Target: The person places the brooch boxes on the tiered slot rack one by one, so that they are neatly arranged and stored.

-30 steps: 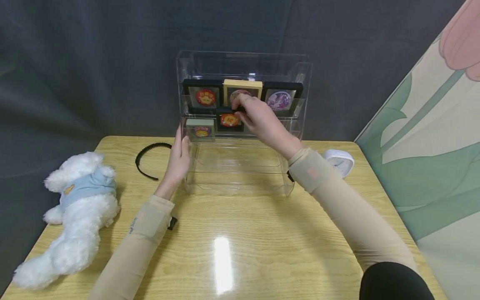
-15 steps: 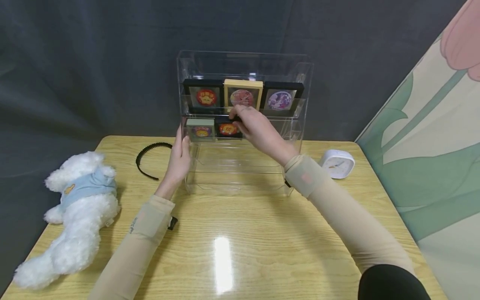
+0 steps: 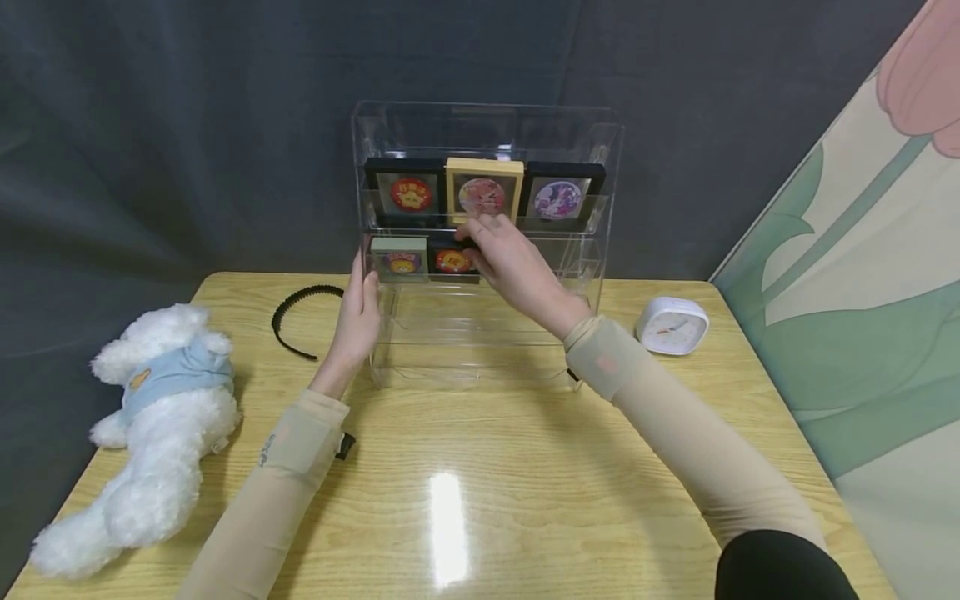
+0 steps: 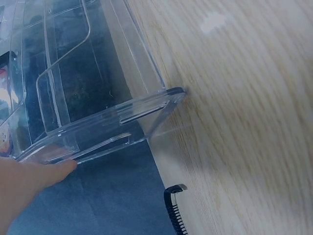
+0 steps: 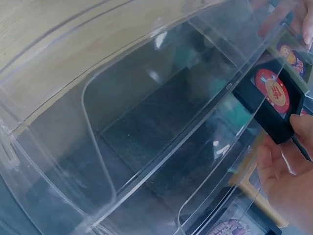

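A clear acrylic display rack (image 3: 480,333) stands on the table. My left hand (image 3: 354,321) holds its left side, thumb in front; the other fingers are partly hidden behind the panel. The left wrist view shows the thumb (image 4: 56,171) along the panel edge. My right hand (image 3: 510,262) pinches a small black picture frame (image 5: 259,110) with a red round badge, in the second tier. Beside it sits a pale green frame (image 3: 400,244). Above, in the top tier, are a black frame with a red badge (image 3: 411,194), a yellow frame (image 3: 486,166) and another black frame (image 3: 564,171).
A white plush toy (image 3: 168,417) in blue lies on the left of the table (image 3: 525,500). A black toothed headband (image 3: 281,321) lies left of the rack, a white clock (image 3: 672,325) to its right. A dark curtain (image 3: 480,50) hangs behind.
My right hand has lowered the small black frame from above the second tier down into it, beside the pale green frame. My left hand stays on the rack's side.
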Demonstrator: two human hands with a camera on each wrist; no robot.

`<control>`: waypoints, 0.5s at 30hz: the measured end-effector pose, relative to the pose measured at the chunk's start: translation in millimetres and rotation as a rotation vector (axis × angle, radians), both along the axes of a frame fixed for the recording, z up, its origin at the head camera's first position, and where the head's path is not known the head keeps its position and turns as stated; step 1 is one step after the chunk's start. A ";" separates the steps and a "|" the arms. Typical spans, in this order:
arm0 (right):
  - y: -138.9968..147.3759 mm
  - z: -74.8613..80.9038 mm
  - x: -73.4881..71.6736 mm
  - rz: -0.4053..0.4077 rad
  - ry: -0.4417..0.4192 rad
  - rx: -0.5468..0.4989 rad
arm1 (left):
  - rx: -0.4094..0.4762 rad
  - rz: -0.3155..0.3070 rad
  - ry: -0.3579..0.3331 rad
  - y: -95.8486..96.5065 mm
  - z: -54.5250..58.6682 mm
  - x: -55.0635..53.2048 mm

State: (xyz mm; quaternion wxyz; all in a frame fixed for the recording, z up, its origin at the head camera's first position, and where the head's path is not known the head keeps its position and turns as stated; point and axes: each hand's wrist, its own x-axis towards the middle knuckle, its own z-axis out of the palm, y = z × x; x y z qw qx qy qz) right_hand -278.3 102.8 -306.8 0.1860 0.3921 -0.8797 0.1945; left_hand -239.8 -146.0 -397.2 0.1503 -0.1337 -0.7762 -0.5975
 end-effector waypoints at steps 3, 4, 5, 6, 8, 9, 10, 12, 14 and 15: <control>0.8 -3.4 -1.4 0.005 0.048 0.011 | -0.001 0.003 -0.005 -0.4 -0.2 0.4; 1.0 -4.6 -2.1 0.007 0.063 0.016 | -0.004 0.004 -0.010 -0.9 -0.4 0.4; 1.4 -5.8 -2.5 0.008 0.076 0.020 | -0.003 0.005 -0.013 -1.3 -0.6 0.6; 1.7 -6.8 -2.9 0.007 0.087 0.023 | -0.006 0.005 -0.017 -1.8 -0.9 0.7; 1.8 -8.6 -3.3 0.006 0.099 0.027 | -0.009 0.001 -0.021 -3.2 -1.3 0.2; 1.8 -9.5 -3.5 0.004 0.101 0.029 | -0.013 -0.003 -0.024 -4.0 -1.3 0.1; 1.8 -10.4 -3.5 0.003 0.103 0.032 | -0.016 -0.008 -0.028 -5.0 -1.1 0.2; 1.8 -11.8 -3.0 -0.004 0.105 0.038 | -0.027 -0.016 -0.047 -6.8 0.0 1.3; 2.2 -12.3 -1.8 -0.016 0.100 0.049 | -0.036 -0.027 -0.075 -9.6 1.5 3.3; 2.7 -12.4 -1.2 -0.026 0.095 0.056 | -0.043 -0.032 -0.090 -11.4 2.0 4.0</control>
